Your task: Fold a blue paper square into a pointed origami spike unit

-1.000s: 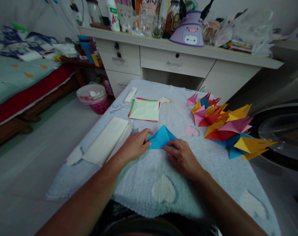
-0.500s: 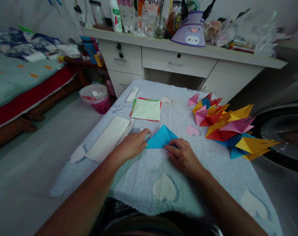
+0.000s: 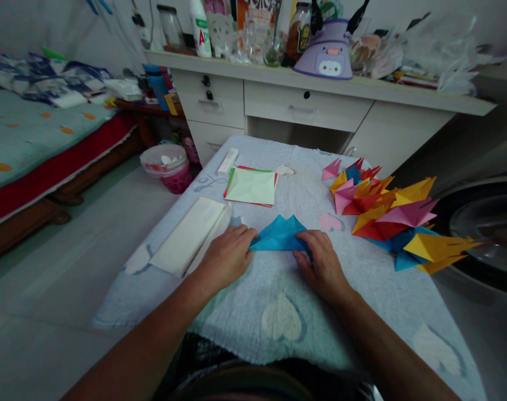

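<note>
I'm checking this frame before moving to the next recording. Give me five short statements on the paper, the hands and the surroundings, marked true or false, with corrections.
1. The left hand and the right hand both touch the blue paper. True.
2. The blue paper is a flat, unfolded square. False: it is folded, with two peaks along its far edge.
3. A pale green sheet lies on top of other sheets, with red and green edges showing under it. True.
4. The folded coloured pieces lie left of the blue paper. False: they lie to its right.
5. The purple visor is on the counter beyond the hands. True.
</note>
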The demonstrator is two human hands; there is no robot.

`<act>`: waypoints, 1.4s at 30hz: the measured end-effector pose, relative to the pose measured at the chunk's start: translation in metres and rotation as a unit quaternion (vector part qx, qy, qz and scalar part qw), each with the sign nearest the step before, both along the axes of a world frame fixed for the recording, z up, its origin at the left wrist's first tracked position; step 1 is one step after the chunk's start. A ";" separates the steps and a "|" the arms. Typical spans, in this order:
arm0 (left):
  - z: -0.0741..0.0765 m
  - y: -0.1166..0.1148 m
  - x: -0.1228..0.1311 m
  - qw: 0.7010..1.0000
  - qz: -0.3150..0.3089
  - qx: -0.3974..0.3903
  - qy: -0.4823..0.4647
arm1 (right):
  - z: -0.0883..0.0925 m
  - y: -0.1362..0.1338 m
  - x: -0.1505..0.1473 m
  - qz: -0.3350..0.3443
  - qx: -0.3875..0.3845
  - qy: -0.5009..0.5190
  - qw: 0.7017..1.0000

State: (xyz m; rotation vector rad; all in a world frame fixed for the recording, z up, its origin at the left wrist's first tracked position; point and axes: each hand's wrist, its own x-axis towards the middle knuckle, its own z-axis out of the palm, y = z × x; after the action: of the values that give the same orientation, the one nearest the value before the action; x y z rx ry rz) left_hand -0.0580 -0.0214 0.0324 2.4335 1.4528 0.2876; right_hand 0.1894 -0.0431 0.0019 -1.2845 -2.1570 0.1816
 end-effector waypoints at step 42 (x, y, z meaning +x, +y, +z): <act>0.006 -0.012 -0.013 0.982 -0.015 0.181 -0.047 | 0.000 -0.001 -0.004 0.043 -0.023 -0.125 0.991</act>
State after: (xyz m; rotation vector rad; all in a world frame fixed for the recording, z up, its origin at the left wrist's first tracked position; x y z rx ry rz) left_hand -0.0713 -0.0334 0.0386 2.6738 1.4246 0.7068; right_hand 0.1856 -0.0438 0.0015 -1.2983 -2.4355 0.1121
